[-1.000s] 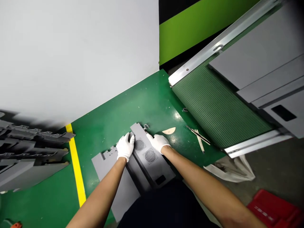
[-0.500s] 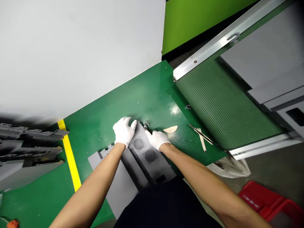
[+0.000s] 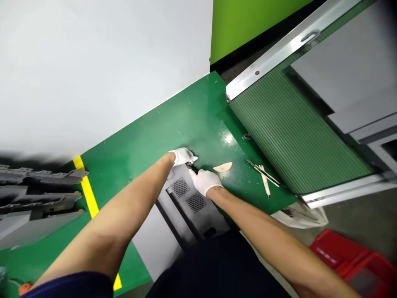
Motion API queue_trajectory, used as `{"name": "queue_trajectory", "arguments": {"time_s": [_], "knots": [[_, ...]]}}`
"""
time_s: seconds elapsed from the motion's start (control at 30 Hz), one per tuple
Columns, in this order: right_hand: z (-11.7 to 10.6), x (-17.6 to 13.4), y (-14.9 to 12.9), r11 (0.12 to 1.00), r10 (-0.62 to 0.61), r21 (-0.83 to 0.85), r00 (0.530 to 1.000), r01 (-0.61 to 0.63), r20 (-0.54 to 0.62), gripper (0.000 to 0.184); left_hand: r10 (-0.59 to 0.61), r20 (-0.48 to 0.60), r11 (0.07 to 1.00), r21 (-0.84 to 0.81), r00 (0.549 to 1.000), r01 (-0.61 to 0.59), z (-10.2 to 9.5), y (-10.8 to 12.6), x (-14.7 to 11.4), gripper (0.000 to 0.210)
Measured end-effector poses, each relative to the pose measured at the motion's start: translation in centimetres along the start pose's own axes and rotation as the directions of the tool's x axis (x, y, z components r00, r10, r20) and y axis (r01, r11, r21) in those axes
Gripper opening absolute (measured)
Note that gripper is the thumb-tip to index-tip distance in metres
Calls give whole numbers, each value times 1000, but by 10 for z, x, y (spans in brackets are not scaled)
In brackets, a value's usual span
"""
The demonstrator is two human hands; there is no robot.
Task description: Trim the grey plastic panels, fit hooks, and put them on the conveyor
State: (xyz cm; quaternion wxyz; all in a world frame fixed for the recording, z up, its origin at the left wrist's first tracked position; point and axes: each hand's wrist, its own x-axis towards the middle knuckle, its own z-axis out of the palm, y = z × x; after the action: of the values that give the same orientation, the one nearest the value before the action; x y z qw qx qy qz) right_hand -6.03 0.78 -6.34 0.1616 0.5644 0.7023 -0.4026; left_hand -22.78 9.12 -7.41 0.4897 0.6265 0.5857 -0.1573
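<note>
A grey plastic panel [image 3: 203, 217] with two round vent grilles lies on the green table, partly covered by my body and left arm. My right hand [image 3: 206, 182], in a white glove, is closed around a small tool [image 3: 190, 165] with a metal head and red on its handle; it looks like pliers. My left hand [image 3: 184, 156], also gloved, is at the panel's far edge, beside the tool's head. Its fingers are bent in together, and what they grip is hidden. A pale half-round piece [image 3: 222, 167] lies right of my hands.
Tweezers [image 3: 262, 171] and a cream-handled tool [image 3: 266, 182] lie crossed at the right. Beyond stands a green ribbed conveyor [image 3: 297, 136] carrying grey housings [image 3: 350, 58]. More grey panels [image 3: 40, 198] stand at the left. A red bin [image 3: 347, 256] sits low right.
My left hand has moved right along the panel's far edge to the tool's head. My right hand stays nearly in place with the tool.
</note>
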Motion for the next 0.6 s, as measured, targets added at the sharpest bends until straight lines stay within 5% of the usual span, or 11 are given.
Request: {"name": "queue_trajectory", "arguments": {"time_s": [0.13,0.2,0.33,0.5,0.53,0.6], "knots": [[0,2,7,999,-39,23,999,39,16,78,232,-264,907,-288,936,-307,6,-10,-30,42],[-1,2,10,998,-62,34,998,62,21,79,232,-368,843,-386,901,-375,9,-12,-44,42],[-1,0,11,996,-44,80,999,42,27,81,9,-514,727,-586,857,-359,8,-18,-69,43],[-10,-12,16,970,39,237,999,-44,26,84,-328,-710,636,-654,623,-410,7,-18,-99,40],[-12,-18,22,958,58,281,998,-63,27,84,-354,-706,623,-667,613,-408,9,-12,-104,40],[-14,-39,45,927,91,363,996,-92,21,83,-341,-650,623,-697,679,-355,21,10,-112,42]]}}
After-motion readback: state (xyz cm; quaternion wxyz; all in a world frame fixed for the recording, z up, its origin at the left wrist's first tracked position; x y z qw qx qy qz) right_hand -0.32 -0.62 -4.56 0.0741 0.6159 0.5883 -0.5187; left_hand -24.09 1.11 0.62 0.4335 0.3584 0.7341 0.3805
